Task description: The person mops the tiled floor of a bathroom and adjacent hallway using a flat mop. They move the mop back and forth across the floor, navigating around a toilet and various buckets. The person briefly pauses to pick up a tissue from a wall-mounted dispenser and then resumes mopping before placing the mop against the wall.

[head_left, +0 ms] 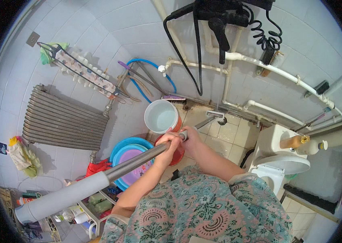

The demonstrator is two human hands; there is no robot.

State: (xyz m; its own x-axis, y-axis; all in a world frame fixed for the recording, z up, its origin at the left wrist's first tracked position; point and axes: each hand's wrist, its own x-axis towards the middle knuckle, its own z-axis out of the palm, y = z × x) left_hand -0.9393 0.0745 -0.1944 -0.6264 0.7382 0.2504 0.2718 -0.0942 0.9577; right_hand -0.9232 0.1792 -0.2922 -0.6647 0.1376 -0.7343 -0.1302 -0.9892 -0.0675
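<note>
Both my hands are wrapped round the metal pole of a long-handled mop (132,164). The pole slants from a thick grey grip at the lower left toward the wet floor. My left hand (169,145) is closed on the pole's middle. Just beyond it, my right hand (191,139) is closed on the pole by a light collar. The small white mop head (215,115) rests on the tiles near the far wall, beside a dark round drain (222,121). A white bucket (161,117) with water in it stands left of the head. Part of a red basin (177,155) shows behind my hands.
Blue and purple basins (128,148) stand at the left, below a radiator (63,119). A toilet (268,168) with bottles on its tank is on the right. White pipes (284,75) and a black hose (198,52) run along the far wall. A storage rack (96,214) stands lower left.
</note>
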